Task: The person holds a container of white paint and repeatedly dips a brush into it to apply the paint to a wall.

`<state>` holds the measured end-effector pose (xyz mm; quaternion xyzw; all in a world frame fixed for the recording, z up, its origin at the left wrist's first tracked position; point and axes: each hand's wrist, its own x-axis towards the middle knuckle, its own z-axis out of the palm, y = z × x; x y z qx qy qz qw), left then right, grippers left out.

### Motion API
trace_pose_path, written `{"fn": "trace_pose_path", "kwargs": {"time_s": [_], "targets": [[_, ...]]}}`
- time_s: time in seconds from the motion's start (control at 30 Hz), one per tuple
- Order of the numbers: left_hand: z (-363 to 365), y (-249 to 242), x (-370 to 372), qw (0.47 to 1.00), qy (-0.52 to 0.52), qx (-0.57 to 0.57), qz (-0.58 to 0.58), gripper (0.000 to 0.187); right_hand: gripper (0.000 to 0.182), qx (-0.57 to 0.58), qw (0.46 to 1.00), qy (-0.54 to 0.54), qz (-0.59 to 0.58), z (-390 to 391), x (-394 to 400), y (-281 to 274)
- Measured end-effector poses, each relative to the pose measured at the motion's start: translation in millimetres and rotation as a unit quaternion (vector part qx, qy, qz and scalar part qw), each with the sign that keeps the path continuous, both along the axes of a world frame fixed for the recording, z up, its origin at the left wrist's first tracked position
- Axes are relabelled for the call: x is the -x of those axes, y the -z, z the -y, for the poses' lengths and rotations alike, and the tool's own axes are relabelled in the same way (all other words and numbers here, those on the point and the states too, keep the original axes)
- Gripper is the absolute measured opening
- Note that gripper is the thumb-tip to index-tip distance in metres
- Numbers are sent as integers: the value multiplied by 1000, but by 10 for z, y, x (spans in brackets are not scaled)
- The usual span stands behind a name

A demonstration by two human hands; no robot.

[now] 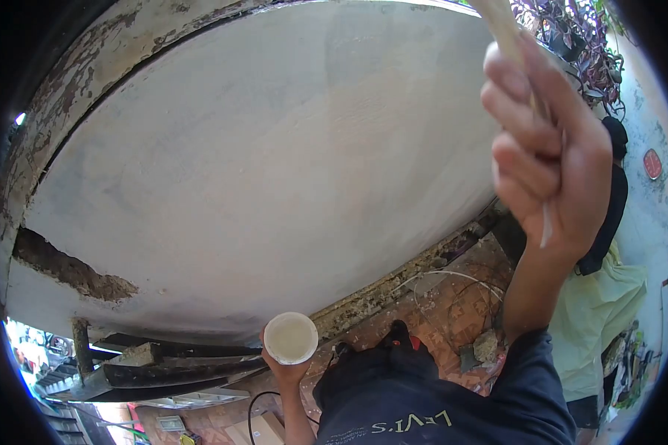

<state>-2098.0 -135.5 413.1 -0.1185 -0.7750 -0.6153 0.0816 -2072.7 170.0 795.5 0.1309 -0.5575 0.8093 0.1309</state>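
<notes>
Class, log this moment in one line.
Left grip: holding round white tub, pale contents | Right grip: raised, holding slender pale handle | Facing: large off-white surface

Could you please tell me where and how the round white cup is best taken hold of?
Probably by the outer wall of the white cup, below the rim, coming from the side: it is round, its open mouth faces up, and pale contents show inside.

single head-worn view, facing forward and down, close

A whitish wall [274, 148] curves above patterned reddish floor tiles [441, 326].
</notes>
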Motion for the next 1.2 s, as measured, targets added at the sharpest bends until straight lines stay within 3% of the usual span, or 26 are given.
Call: {"fn": "trace_pose_path", "kwargs": {"time_s": [0.07,0.13,0.4,0.5,0.6,0.67,0.8,0.87,0.93,1.0,1.03,1.13,1.2], "targets": [[73,127,-52,1000,0,-4,6,84,27,16,1000,9,3,65,-30,178],[171,305,-133,997,-19,74,-5,99,33,24,989,97,111,125,9,379],[267,380,-108,997,-60,50,-6,94,32,133,904,44,404,294,80,2041],[303,432,-64,995,-64,71,-21,99,30,157,869,20,469,205,121,2175],[292,340,7,996,-20,83,31,98,29,161,856,22,492,106,148,1886],[286,522,-29,994,-70,73,-32,98,29,144,888,43,436,3,201,1454],[244,442,0,997,-27,70,-16,98,27,161,907,3,389,-150,313,685],[177,509,-23,995,-59,9,-84,89,28,144,932,-18,332,-128,255,491],[216,412,-6,999,-24,31,-22,94,25,17,977,65,201,-44,87,111],[208,304,-13,997,15,57,41,100,23,38,998,39,18,-208,4,-177],[149,261,-35,999,-14,36,6,88,23,41,998,43,18,-257,-79,-277],[97,139,-24,999,-30,13,-25,77,19,29,999,-1,-17,-277,-172,-349],[109,136,-33,1000,-20,12,-19,76,23,13,996,84,38,-126,-71,-28]]}}
